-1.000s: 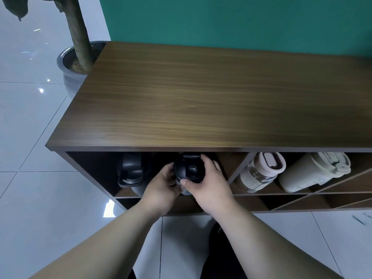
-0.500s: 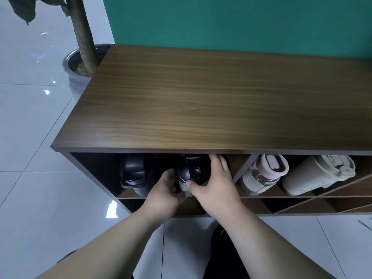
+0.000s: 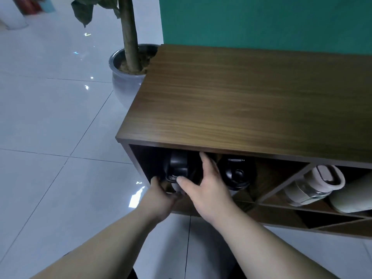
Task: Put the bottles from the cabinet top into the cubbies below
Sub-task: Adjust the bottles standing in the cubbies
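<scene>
Hands at the leftmost cubby of a low wooden cabinet (image 3: 241, 101). The left hand (image 3: 161, 200) supports a black-lidded bottle (image 3: 177, 168) from below at the cubby mouth, while the right hand (image 3: 205, 188) curls over its lid, thumb on the front edge; both grips are pressed around this bottle, which lies on its side just inside the opening. A second black-lidded bottle (image 3: 235, 174) lies beside it in the same cubby, touching the back of the right hand or very nearly so. In the next cubby to the right rest a pink-capped bottle (image 3: 314, 184) and, partly cut off by the frame edge, a cream bottle (image 3: 354, 194).

Count: four bottles visible, all in cubbies; two black-lidded, one pink-capped, one cream. The visible part of the cabinet top carries no bottles, so the task appears nearly complete, with only the seating of the held bottle left; the far right of the top lies out of view. A potted plant (image 3: 128, 63) stands on the floor at the cabinet's left end.
</scene>
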A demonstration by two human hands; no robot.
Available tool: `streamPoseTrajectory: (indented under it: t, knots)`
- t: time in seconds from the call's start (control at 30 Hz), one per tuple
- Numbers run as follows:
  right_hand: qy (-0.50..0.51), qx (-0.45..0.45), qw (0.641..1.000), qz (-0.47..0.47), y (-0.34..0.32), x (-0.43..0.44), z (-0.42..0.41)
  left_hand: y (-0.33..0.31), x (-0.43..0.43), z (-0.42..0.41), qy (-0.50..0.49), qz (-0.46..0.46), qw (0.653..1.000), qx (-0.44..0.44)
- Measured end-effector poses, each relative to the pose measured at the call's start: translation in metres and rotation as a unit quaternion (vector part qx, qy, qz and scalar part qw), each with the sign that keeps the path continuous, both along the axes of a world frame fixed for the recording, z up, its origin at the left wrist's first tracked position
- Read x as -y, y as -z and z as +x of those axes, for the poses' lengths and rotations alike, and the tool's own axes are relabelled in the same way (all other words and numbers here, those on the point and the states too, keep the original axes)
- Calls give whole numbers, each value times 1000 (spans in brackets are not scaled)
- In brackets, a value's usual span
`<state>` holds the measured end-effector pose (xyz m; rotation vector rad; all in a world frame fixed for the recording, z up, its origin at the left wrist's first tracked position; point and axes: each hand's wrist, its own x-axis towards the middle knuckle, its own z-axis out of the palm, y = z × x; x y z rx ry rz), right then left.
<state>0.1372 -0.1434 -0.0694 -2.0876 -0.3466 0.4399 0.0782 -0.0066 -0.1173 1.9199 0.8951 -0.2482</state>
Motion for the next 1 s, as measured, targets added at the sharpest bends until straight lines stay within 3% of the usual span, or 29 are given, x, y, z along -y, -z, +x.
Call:
streamPoseTrajectory:
  t: [0.13, 0.3, 1.0]
  knots:
    - [54, -70, 994, 70, 8, -13, 9, 2, -13, -1, 4, -15, 998, 68]
    - [80, -73, 990, 92, 13, -23, 14, -2, -20, -1, 27, -7, 994, 103]
    - [83, -37, 995, 42, 23, -30, 8, 9, -29, 0, 55, -45, 989, 129]
